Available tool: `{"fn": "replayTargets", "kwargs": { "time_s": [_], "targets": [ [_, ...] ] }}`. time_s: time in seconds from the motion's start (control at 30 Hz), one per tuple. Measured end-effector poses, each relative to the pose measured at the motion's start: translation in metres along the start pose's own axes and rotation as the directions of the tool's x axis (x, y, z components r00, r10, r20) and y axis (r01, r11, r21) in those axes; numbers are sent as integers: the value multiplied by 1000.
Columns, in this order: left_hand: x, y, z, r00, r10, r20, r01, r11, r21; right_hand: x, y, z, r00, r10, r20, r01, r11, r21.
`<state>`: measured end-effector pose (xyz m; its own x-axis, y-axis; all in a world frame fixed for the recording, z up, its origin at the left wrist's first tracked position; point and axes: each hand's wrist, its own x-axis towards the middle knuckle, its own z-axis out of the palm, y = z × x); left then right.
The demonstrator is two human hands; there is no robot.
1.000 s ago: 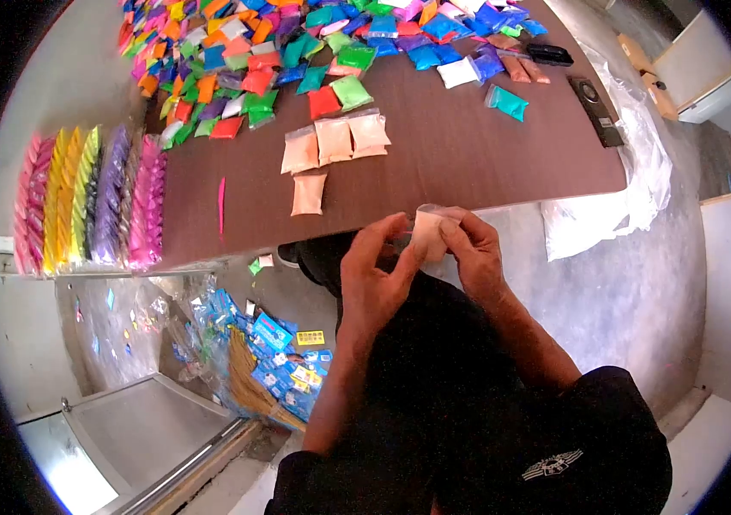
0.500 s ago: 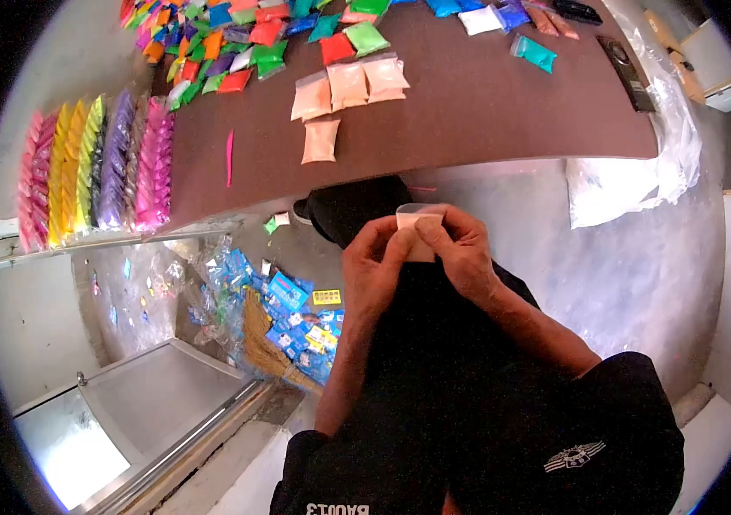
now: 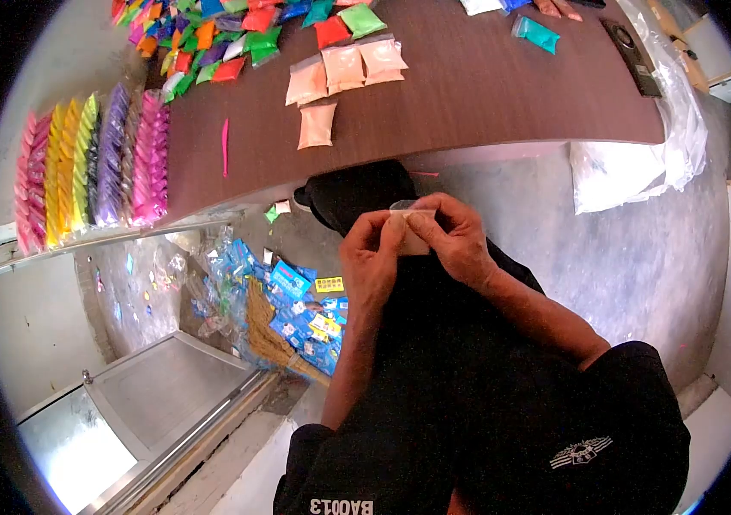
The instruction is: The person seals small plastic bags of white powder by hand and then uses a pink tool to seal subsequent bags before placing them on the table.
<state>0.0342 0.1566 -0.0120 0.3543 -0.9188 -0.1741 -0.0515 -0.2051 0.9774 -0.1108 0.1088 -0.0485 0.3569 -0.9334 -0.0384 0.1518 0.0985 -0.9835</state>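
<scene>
Brown tabletop ahead carries peach packets and mixed colour packets. Below its edge, over my lap, I hold one peach powder pouch. It looks light, soft, slick and saggy, so best gripped at the clear top strip. My left hand and right hand are pinched narrow on its top corners.

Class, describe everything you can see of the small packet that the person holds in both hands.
The packet is a small clear plastic pouch filled with pale peach powder, with an unfilled clear strip along its top edge. It is held about upright in front of the person's dark clothing, short of the brown table. The fingers of the left hand and right hand pinch its upper part from either side and hide much of it.
</scene>
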Motion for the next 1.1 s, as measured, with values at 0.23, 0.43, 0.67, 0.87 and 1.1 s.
{"fn": "replayTargets", "kwargs": {
  "time_s": [0.23, 0.43, 0.67, 0.87, 1.1],
  "targets": [
    [0, -5, -1, 1000, -22, -16, 23, 999, 30, -1, -1, 3, 999, -48, 17, 48, 999, 9],
    [-1, 6, -4, 996, -70, 51, 67, 995, 70, 0, 2, -2, 995, 91, -31, -90, 995, 40],
    [-2, 1, -5, 995, -83, 64, 76, 991, 107, 4, 3, 1, 995, 88, -46, -80, 985, 155],
    [-2, 0, -10, 989, -113, 94, 104, 990, 96, 5, 6, 2, 999, 23, -30, -22, 998, 51],
    [-2, -6, -9, 983, -129, 128, 117, 989, 93, 4, 4, 2, 996, 46, -72, -43, 998, 49]
  ]
}}
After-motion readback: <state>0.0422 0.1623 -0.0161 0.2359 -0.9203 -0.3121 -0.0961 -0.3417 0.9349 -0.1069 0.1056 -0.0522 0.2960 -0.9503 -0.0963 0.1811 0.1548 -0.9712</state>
